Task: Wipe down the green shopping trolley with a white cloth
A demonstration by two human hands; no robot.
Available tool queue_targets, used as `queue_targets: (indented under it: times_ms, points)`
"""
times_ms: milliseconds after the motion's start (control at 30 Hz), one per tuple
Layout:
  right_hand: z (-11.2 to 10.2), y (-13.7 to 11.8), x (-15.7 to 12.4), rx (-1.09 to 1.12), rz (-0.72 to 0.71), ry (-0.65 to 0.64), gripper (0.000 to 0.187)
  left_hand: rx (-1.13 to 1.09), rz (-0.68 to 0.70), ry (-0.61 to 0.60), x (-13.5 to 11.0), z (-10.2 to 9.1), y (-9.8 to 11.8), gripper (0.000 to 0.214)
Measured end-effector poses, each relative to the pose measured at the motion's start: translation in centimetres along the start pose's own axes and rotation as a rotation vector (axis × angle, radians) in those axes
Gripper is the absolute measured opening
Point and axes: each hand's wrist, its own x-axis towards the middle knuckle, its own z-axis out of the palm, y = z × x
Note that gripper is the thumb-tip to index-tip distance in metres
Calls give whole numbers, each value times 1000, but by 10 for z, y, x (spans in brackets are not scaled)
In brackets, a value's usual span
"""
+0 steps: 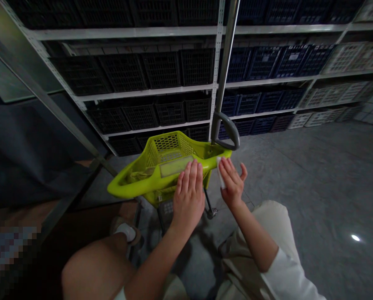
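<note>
A lime-green plastic shopping cart [133, 191] stands in front of me, its curved handle facing my knees. My left hand [189, 189] rests on the handle beside a pale label panel [175, 166], its fingers straight and close together and its thumb hidden. Farther right, my right hand [233, 183] presses a folded white wipe [221, 177] to the handle's right end. Its little finger sticks out. A grey loop [232, 131] on a metal pole [226, 62] rises at the cart's right side.
White metal shelves [149, 92] hold rows of dark crates [161, 68], with pale crates [342, 58] at the right. A slanted metal bar [58, 106] crosses the left side, near dark cloth [27, 154]. The grey floor [314, 179] extends right. A cart caster [211, 213] is below.
</note>
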Motion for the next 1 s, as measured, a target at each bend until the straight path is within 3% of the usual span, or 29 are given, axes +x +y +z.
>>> queue_targets:
  times_ms: [133,200,333,400,500,567,767,900,1000]
  points:
    - [3,7,3,-5,228,147,66,-3,0,11,1,1,1,68]
    - [1,-6,6,34,173,97,66,-6,-3,14,1,2,2,69]
    - [-5,-20,7,86,-101,-118,64,-10,-7,13,-1,2,0,72]
    - [-4,-10,7,59,-96,-85,65,-6,-6,10,0,2,0,72]
    - [-1,3,7,9,74,63,67,10,0,8,1,1,0,70]
    - [-1,-1,9,-6,144,94,65,18,0,6,1,2,0,67]
    - [-8,-27,9,73,-103,-139,65,3,-10,19,-1,2,1,66]
    - [-4,-5,7,-30,57,9,70,17,-2,24,1,2,1,65]
    - [-2,-5,10,-75,150,71,67,24,0,27,3,2,1,65]
